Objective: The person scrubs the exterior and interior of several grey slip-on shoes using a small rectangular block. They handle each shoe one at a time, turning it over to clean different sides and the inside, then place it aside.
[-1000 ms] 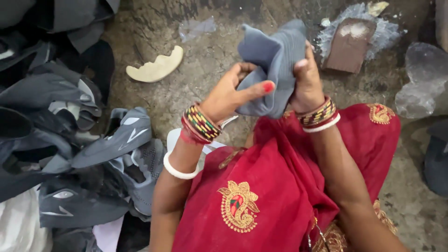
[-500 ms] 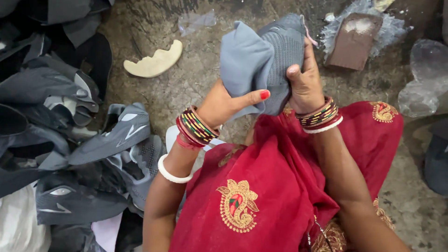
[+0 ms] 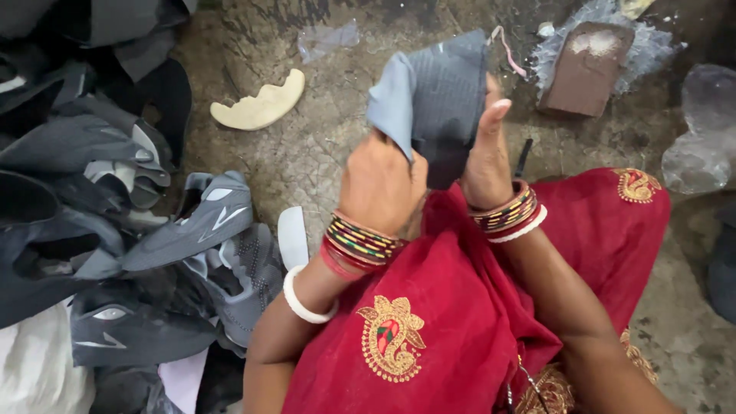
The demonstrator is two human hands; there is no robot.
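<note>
shoe uppers (image 3: 153, 253) piled at the floor's (image 3: 322, 146) left edge, block (image 3: 586, 69) far right, fabric piece (image 3: 433, 100) between them.

Brightness: even, soft daylight; the red cloth (image 3: 475, 307) is vivid, nothing washed out.
Shadows: faint; the darkest patch lies in the heap of grey shoe pieces (image 3: 115, 253), left of the red cloth.
Glare: only a mild sheen on the clear plastic (image 3: 701, 146) to the right of the cloth.
Blur: slight motion smear on the grey piece (image 3: 437, 100) and both hands above the cloth.
Focus: the cracked floor (image 3: 307, 153) is crisp; far corners soften.
Edges: mild wide-angle stretch.
</note>
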